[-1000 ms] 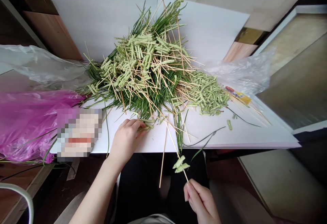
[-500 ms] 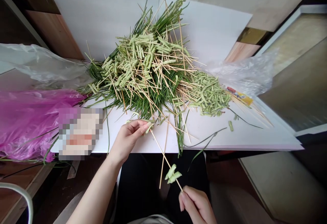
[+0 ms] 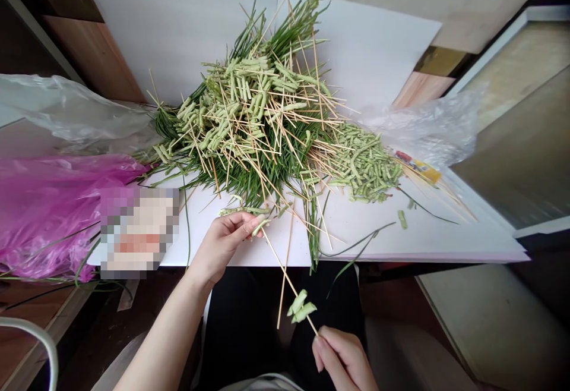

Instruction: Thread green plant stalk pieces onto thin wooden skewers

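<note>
Left hand reaching forward, forearm angled in from below, grip closed on a green stalk, right hand low, pinching a bamboo skewer threaded with green pieces, stalk heap on white desk

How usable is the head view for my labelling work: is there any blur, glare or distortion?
Head view: light is soft and even, with faint shadows; glare streaks the clear plastic bag and pink plastic bag; the wide lens bows the white board's edges; the top-right corner is dark; a pixelated patch obscures part of the scene; the left hand and right hand look fairly sharp.
</note>
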`<control>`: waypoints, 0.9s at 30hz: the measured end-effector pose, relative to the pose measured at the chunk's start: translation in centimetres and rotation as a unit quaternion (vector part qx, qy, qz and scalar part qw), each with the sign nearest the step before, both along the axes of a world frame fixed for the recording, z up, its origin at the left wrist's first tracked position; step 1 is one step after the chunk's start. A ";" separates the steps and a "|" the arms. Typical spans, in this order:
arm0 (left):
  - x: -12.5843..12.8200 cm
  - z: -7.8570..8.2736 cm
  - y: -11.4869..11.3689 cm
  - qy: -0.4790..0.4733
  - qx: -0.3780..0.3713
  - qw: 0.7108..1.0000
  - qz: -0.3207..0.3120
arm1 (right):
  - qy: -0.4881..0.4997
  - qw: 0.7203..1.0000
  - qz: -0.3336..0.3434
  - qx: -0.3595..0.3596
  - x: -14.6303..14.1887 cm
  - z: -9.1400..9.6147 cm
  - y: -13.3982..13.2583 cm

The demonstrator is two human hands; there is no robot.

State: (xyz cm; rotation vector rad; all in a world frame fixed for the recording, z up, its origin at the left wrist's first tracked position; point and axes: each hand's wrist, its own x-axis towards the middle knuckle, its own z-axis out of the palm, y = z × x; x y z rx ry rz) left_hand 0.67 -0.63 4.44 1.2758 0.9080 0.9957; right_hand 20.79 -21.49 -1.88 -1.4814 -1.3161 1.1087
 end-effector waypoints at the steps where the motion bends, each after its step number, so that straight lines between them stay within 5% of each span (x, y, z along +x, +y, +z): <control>1: 0.0 0.1 0.0 0.002 0.000 1.000 0.002 | -0.003 1.000 0.001 -0.008 0.0 0.1 0.0; 14: -0.1 0.3 -0.3 0.025 0.003 1.000 0.010 | -0.014 0.999 0.039 0.033 1.0 -1.5 -0.1; 27: 1.2 0.9 -1.3 0.021 0.005 1.000 -0.006 | 0.002 1.000 0.009 -0.014 0.4 -0.6 -0.1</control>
